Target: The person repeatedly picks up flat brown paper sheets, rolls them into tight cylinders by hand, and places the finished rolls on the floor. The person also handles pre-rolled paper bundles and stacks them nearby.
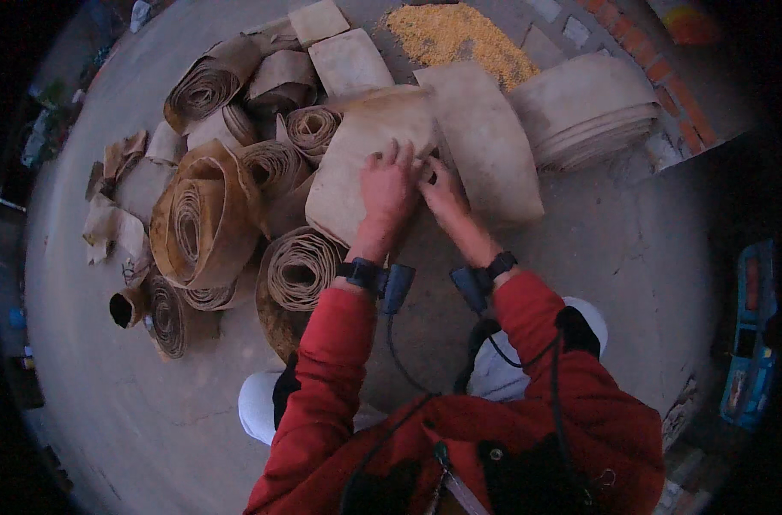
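A flat tan sheet of stiff bark-like material [356,163] lies on the concrete floor in front of me. My left hand [386,190] rests palm down on its right part, fingers spread. My right hand [443,189] is beside it, fingers curled at the sheet's right edge, where a second long tan sheet [485,142] lies alongside. Whether the right hand pinches the edge or only touches it is unclear. Both wrists carry black bands with small dark devices.
Several rolled-up coils of the same brown material [203,219] crowd the floor on my left. A stack of flat sheets [588,112] sits at the right by a brick wall [666,81]. A heap of yellow grain [459,39] lies beyond. Blue objects [751,335] stand at far right.
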Demonstrator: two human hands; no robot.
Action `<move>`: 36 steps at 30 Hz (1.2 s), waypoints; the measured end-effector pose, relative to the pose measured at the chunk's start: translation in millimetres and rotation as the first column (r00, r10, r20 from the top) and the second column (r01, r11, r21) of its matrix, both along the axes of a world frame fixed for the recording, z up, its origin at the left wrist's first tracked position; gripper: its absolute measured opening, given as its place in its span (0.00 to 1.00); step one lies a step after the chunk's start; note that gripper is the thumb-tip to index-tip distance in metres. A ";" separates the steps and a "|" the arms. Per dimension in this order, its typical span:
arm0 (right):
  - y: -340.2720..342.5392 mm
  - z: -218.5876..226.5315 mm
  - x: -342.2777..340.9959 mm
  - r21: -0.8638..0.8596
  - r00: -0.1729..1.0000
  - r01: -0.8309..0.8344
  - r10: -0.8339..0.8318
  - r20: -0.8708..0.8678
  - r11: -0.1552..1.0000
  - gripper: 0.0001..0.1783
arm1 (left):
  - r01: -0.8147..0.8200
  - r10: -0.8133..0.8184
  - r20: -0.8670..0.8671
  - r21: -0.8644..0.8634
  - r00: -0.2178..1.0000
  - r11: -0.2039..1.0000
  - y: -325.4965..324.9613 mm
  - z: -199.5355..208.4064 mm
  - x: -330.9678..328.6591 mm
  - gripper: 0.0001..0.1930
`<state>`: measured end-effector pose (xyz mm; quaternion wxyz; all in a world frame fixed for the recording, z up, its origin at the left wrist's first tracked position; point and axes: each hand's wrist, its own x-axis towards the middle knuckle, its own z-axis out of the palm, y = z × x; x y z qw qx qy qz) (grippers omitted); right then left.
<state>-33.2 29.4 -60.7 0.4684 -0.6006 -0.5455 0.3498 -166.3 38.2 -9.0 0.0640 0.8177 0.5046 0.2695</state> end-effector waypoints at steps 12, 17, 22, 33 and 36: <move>8.4 -32.6 -19.3 -0.304 0.786 0.289 -0.406 -0.466 0.908 0.50 | -0.223 0.193 0.228 0.118 0.954 0.968 21.8 -36.8 -69.5 0.24; -2.0 -45.4 -3.4 -0.303 0.532 -0.096 -0.209 -0.821 0.948 0.31 | -0.221 0.409 0.286 -0.515 0.866 0.828 26.1 -28.8 -99.3 0.36; -10.9 -27.0 24.2 -0.432 0.311 -0.220 -0.357 -0.881 0.874 0.32 | -0.261 0.345 0.308 -0.282 0.887 0.923 -26.5 -9.3 -80.5 0.28; 5.0 23.1 27.5 -0.041 0.426 -0.228 0.062 -0.903 0.973 0.38 | -0.166 0.020 0.624 0.176 0.781 0.970 -103.8 53.4 -76.6 0.25; 6.6 21.9 22.0 -0.032 0.376 -0.237 0.062 -0.924 0.971 0.33 | -0.316 0.190 0.723 0.041 0.664 0.948 -94.7 37.3 -108.7 0.29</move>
